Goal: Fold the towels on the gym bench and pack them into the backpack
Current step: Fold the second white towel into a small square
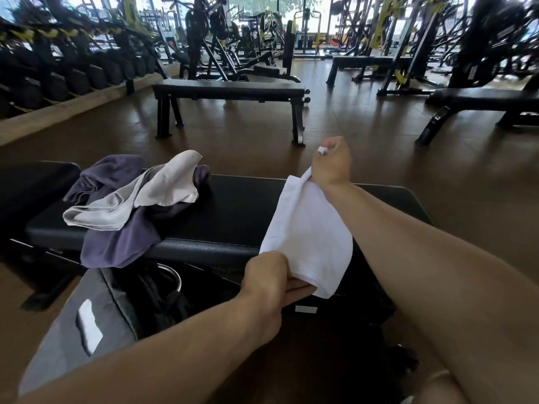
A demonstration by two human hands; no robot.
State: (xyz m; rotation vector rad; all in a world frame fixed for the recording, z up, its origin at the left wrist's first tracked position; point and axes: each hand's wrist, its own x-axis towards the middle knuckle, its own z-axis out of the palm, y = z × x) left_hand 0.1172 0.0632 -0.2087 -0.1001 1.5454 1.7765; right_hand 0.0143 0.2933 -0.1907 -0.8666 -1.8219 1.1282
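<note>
A white towel (309, 231) is stretched across the black gym bench (233, 211) between my two hands. My right hand (331, 163) grips its far end above the bench's back edge. My left hand (267, 275) pinches its near end at the bench's front edge. On the bench's left part lie a light grey towel (151, 193) and, under it, a crumpled purple towel (122, 240) that hangs over the front. The dark backpack (96, 316) stands open on the floor below the bench, in front of me.
Another flat bench (230, 91) stands a few steps ahead on the brown floor, and a third bench (481, 103) is at the right. A dumbbell rack (58, 74) lines the left wall. Gym machines fill the background.
</note>
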